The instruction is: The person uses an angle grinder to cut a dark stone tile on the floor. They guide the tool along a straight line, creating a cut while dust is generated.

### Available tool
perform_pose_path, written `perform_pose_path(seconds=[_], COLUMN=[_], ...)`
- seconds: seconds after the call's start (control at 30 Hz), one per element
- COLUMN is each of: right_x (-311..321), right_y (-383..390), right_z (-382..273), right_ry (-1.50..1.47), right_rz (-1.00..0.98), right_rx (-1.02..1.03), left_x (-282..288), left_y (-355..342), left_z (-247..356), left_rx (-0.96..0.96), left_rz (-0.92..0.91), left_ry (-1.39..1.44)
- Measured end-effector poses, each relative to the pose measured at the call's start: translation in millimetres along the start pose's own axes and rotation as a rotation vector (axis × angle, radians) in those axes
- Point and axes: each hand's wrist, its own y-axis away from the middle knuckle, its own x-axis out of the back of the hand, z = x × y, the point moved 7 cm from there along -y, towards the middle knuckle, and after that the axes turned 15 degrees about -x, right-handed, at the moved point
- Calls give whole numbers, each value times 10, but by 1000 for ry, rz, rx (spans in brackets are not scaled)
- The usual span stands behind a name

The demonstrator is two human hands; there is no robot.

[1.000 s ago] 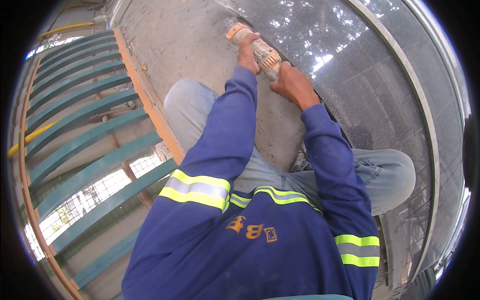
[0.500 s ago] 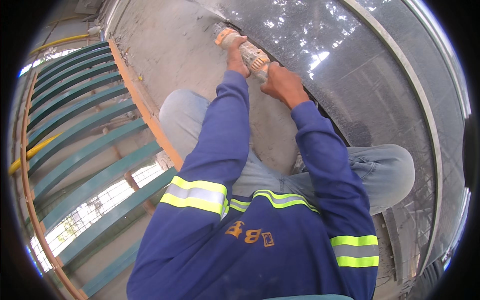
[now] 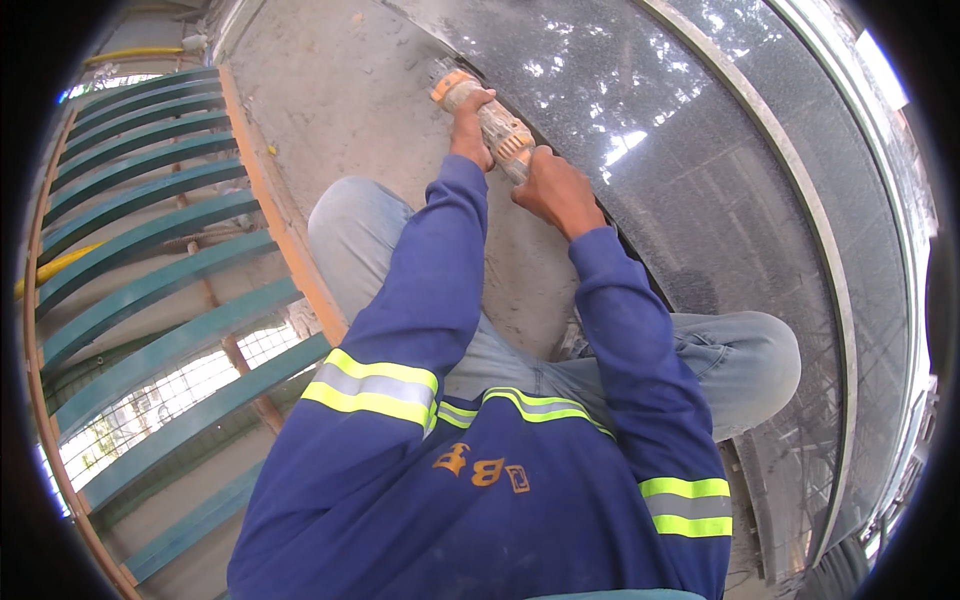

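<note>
Wrapping fingers (image 3: 481,100) round the tool (image 3: 507,136), left hand (image 3: 470,129) mid-body, right hand (image 3: 560,192) at its rear, you're well placed for likely stiff heft.

Looks like a grinder-type power tool (image 3: 500,125), pretty beat up: long chunky body, orange at the front end and around the vents, the rest pale and caked in dust. It's held two-handed at a slant, front end up and to the left, back end toward the wearer, right alongside the dark shiny panel's edge. Can't tell if the tip's touching anything.
</note>
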Motion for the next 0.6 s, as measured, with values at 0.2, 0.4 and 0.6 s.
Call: perform_pose_path(seconds=[0.2,0.4,0.6], right_x=[-8,-33,23], right_y=[20,16,54], right_z=[14,36,15], right_ry=[-19,-16,-33], right_rz=[-16,-15,32], right_rx=[-2,-6,5], left_x=[11,-15,-9], left_y=[-5,27,-21], left_z=[-1,5,-9], left_rx=[35,16,31], left_rz=[-12,-19,-37], left_ry=[27,27,23])
